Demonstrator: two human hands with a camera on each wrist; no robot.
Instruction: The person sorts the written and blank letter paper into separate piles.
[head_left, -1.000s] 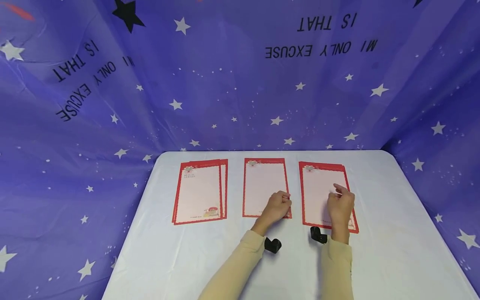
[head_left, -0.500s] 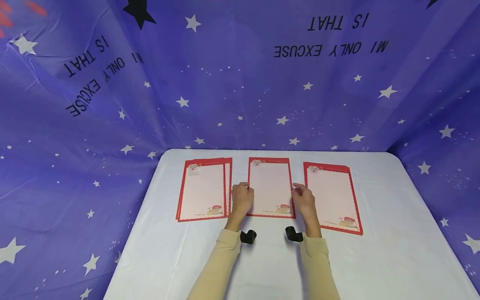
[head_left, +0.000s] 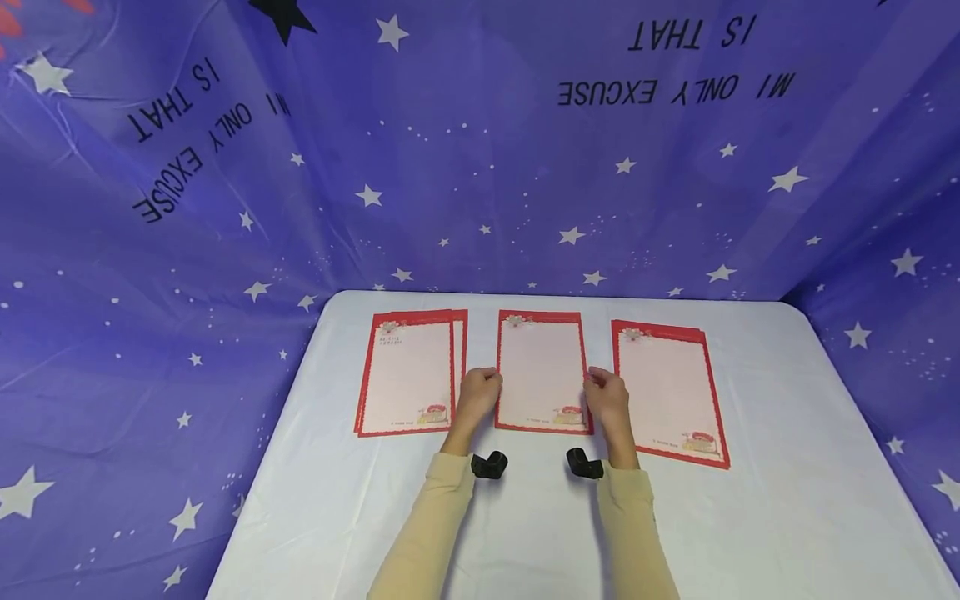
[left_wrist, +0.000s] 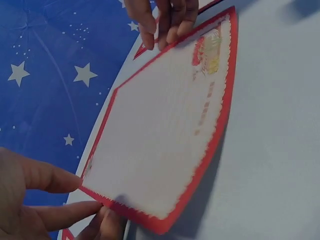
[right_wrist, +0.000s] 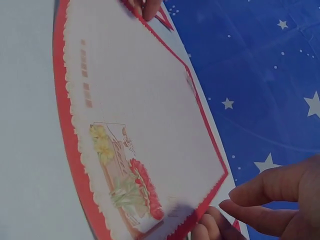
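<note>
A sheet of letter paper (head_left: 542,367) with a red border lies between my hands at the middle of the white table. At its left edge, my left hand (head_left: 477,393) grips the paper, with finger and thumb tips along the border. On the opposite edge my right hand (head_left: 608,397) holds the border with curled fingers (right_wrist: 210,225), while its thumb (right_wrist: 260,187) sits just beside the edge. Both wrist views show the sheet bowed, with a shadow under its near edge.
Overlapping red-bordered sheets (head_left: 408,375) lie at the left, and another stack (head_left: 667,392) lies slightly askew at the right. Purple star-printed cloth (head_left: 480,150) hangs behind the white table (head_left: 525,533). Black wrist devices (head_left: 490,465) sit by both cuffs.
Both hands have shifted left from the middle and right papers to either side of the middle sheet. Over the last half second their fingers have closed in on its edges.
</note>
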